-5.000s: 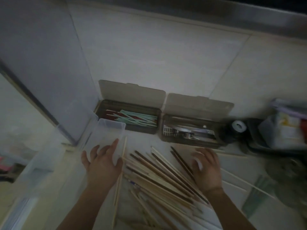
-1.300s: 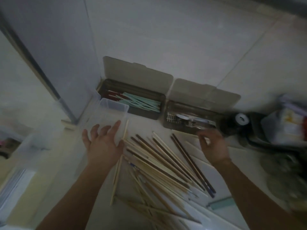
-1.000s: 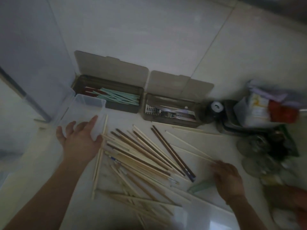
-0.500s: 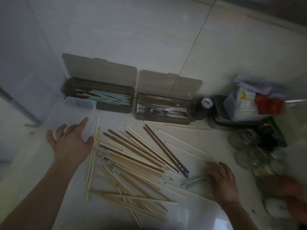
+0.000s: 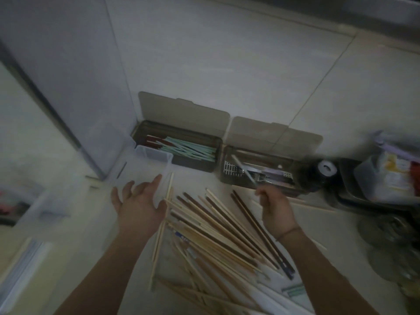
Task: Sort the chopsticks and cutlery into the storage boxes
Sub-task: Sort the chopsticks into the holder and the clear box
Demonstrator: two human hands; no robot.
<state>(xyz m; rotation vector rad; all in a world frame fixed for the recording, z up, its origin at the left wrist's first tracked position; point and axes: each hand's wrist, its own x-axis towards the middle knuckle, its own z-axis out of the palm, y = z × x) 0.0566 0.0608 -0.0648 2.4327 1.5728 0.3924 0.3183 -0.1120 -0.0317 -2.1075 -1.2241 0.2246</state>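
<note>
A pile of wooden chopsticks (image 5: 216,226), light and dark, lies spread on the white counter between my hands. My left hand (image 5: 138,205) rests flat and open at the pile's left edge, beside a clear plastic container (image 5: 147,164). My right hand (image 5: 272,208) is closed on a pale green chopstick (image 5: 244,170), whose far end slants over the right storage box (image 5: 238,183), which holds metal cutlery. The left storage box (image 5: 195,167) holds green and red chopsticks. Both lids stand open against the wall. More green chopsticks (image 5: 295,291) lie at the lower right.
A dark jar with a white cap (image 5: 327,168) stands right of the cutlery box. A dark tray with packets (image 5: 386,178) and glass lids (image 5: 391,226) crowd the right side. A grey panel (image 5: 68,87) closes the left.
My right hand picked up a pale green chopstick at the lower right and moved up to the cutlery box. The left hand stayed put. The view shifted.
</note>
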